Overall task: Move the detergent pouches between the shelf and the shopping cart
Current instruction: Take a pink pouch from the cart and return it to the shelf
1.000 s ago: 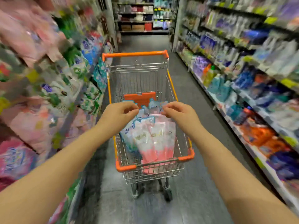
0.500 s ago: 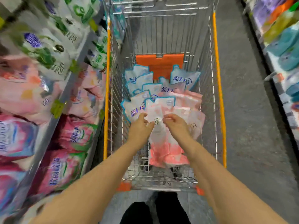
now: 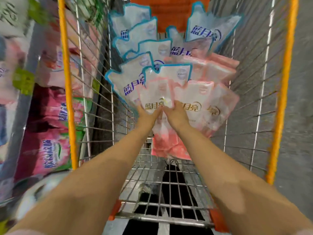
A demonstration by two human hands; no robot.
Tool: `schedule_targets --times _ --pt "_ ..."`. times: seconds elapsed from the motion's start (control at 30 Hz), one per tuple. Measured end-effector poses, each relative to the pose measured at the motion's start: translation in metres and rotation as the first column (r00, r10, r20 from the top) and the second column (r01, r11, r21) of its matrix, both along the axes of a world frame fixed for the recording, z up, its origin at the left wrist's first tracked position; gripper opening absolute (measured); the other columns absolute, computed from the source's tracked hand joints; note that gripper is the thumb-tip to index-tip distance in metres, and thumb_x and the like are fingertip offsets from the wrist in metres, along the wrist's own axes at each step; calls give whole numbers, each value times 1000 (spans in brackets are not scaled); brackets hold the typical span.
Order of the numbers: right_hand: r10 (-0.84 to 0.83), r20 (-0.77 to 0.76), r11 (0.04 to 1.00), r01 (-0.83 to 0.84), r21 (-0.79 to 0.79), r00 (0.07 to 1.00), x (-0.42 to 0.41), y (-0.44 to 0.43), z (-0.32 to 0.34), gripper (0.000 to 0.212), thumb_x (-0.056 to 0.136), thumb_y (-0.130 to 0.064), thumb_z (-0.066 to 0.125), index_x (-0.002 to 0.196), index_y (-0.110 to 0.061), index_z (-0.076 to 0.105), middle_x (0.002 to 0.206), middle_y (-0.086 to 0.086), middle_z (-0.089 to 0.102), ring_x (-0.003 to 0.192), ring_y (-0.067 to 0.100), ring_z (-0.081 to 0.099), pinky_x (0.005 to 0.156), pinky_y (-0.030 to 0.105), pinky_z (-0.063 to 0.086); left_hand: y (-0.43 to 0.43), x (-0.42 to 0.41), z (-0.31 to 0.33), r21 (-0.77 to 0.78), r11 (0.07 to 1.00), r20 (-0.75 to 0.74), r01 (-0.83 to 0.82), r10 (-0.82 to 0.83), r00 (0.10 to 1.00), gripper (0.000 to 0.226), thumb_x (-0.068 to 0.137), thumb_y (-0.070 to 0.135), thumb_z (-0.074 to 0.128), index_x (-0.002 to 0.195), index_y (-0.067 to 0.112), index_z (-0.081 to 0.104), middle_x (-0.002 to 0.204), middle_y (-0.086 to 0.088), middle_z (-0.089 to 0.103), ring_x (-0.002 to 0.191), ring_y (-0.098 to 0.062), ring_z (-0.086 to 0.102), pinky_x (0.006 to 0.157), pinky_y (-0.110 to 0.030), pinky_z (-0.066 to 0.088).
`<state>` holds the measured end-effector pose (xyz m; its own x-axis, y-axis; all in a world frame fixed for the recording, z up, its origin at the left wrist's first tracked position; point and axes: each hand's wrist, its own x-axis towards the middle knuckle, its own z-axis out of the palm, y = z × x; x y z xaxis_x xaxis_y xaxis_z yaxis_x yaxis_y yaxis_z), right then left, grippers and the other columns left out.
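cart point(image 3: 94, 106): bare wire metal, orange plastic rims; pouches point(image 3: 157, 94): glossy plastic film; floor point(image 3: 303, 82): matt grey

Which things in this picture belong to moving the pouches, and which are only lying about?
Job: front pink pouch, held by left hand and right hand; blue-edged pouches; other pink pouches; shopping cart; shelf.
Lying about: red shelf bags; orange seat flap; floor.

The single head-worn camera looks steeply down into the shopping cart point(image 3: 67, 82) from close above its near end, with the shelf point(image 3: 18, 119) along its left side.
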<state>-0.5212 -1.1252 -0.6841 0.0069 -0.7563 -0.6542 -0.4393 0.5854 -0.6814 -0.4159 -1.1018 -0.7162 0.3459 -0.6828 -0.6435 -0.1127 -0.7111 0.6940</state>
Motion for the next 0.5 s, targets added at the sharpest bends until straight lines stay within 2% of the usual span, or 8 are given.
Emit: schedule_targets --times 0.03,0.1,0.17,0.27,0.33,0.37,0.43,0.5 --pt "11 -27 1000 -11 -1 1000 1 -1 -2 39 94 -29 50 126 -6 48 119 8 54 107 24 52 77 26 33 0 0 -5 16 998 -22 -53 53 998 91 68 39 76 139 14 25 127 -10 56 112 -26 57 92 -39 48" --pt "-3 -65 1000 1 -31 998 0 0 -5 25 97 -28 44 105 -9 56 102 12 58 95 27 53 71 28 31 2 0 -5 43 992 -33 -121 123 992 68 74 34 74 127 6 42 102 -5 65 91 -21 64 69 -27 52" --pt "-36 -84 998 31 -52 996 -4 4 -1 23 97 -26 43 79 -14 50 76 4 51 80 23 46 63 29 25 8 -1 -2 55 991 -5 -123 124 992 50 80 31 69 117 3 51 91 -2 66 78 -13 63 57 -19 50" --pt "-52 -74 995 45 -93 996 -7 14 9 31 96 -24 46 65 -17 44 61 -6 40 72 20 41 57 32 19 23 -1 -4 23 993 12 -117 117 993 70 61 57 68 113 11 58 98 -6 70 88 -23 68 75 -41 56" --pt "-52 -69 990 42 -134 996 -8 22 21 39 95 -24 48 58 -21 38 58 -5 38 66 18 38 53 32 23 33 0 -3 12 992 28 -127 126 992 73 55 62 66 109 12 60 96 -6 71 87 -25 68 78 -48 55" --pt "-66 -64 988 56 -146 996 -7 26 28 40 95 -24 49 57 -20 37 58 -4 38 63 17 37 52 28 25 35 0 6 12 992 30 -128 127 991 70 57 60 66 107 12 60 94 -6 71 86 -25 68 77 -47 55" --pt "-113 -25 978 106 -180 993 -7 34 47 35 94 -25 50 60 -17 47 60 -1 45 62 16 40 58 31 30 37 -4 38 -22 992 49 -121 122 991 58 66 51 68 106 10 59 93 -7 69 85 -25 68 74 -43 56" --pt "-158 10 964 156 -217 987 -5 41 69 29 94 -26 50 75 -7 62 71 5 56 68 17 47 64 31 34 39 -4 63 -68 993 92 -92 98 991 47 74 43 68 103 8 57 89 -6 67 79 -21 66 65 -34 53"
